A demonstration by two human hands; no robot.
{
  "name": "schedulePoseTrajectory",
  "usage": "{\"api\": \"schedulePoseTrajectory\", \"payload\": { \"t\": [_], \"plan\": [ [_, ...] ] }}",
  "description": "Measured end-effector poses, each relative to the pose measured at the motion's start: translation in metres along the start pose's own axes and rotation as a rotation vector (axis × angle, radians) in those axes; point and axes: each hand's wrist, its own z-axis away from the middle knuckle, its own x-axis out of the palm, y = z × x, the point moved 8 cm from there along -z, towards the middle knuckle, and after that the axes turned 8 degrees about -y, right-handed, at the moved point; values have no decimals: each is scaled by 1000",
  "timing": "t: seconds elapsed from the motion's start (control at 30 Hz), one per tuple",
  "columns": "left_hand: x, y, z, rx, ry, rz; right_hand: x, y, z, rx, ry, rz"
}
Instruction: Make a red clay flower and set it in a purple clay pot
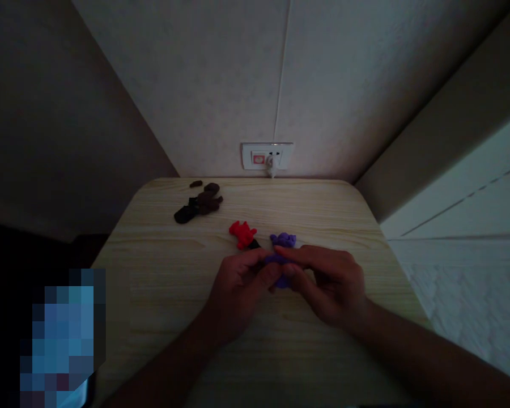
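Between the fingertips of both hands is a soft-looking purple lump [284, 280], like modelling clay, partly hidden by the fingers. My left hand [242, 289] pinches it from the left, thumb and fingers closed. From the right, my right hand [334, 280] presses on it with thumb and forefinger. Just beyond the fingers lies a second purple piece [284, 239] with a lumpy, moulded shape. A red moulded figure [243, 234] with short limb-like bumps rests to its left, and a small black piece [254, 244] touches its lower end.
Dark brown lumps [208, 201] and a black rounded piece [185, 213] lie at the back left of the wooden table [153, 255]. A wall socket [267, 156] with a plug sits behind the table's back edge. A lit, blurred-out screen [68, 328] is at lower left.
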Motion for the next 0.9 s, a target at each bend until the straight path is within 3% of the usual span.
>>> {"api": "schedulePoseTrajectory", "payload": {
  "t": [0.27,0.57,0.8,0.9],
  "plan": [
    [4,-2,2,36,17,-41,5,6,7,86,11,-67],
    [-4,9,6,105,60,-177,8,0,4,9,-21,-39],
    [3,-8,0,12,46,81,-2,-3,5,34,91,64],
    [3,-5,-2,-3,50,56,-1,-3,4,31,79,77]
  ]
}}
